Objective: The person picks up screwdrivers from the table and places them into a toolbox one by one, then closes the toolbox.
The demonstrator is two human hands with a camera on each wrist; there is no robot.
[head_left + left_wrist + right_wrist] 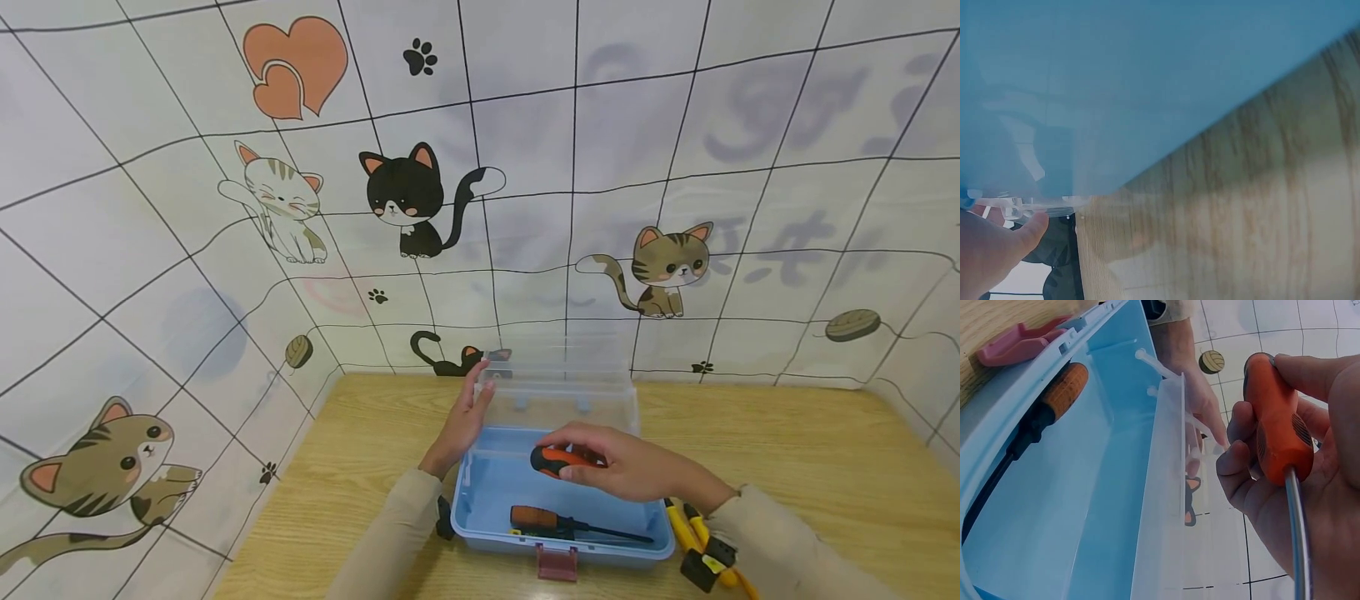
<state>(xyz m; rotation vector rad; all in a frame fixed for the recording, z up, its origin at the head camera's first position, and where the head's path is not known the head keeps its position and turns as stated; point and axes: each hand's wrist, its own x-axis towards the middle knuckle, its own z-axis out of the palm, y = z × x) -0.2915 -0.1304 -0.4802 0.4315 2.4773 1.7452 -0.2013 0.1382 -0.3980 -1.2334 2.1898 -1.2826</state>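
Observation:
My right hand (626,462) grips a screwdriver (557,461) with an orange and black handle, above the open light-blue toolbox (498,483). In the right wrist view the fingers wrap the handle (1282,422) and the metal shaft (1298,531) points down the frame. At the back left, my left hand (463,427) holds the side edge of the raised clear lid (558,408), thumb on the near face. Inside the box, along the front wall, lies a second screwdriver (534,517) with a brown handle and dark shaft. Something yellow and dark beneath it is mostly hidden.
A yellow-handled tool (681,527) lies on the wooden table (795,467) right of the box, partly behind my right wrist. The pink latch (557,562) hangs open at the box front. A cat-printed cloth (525,208) stands behind the table and along its sides.

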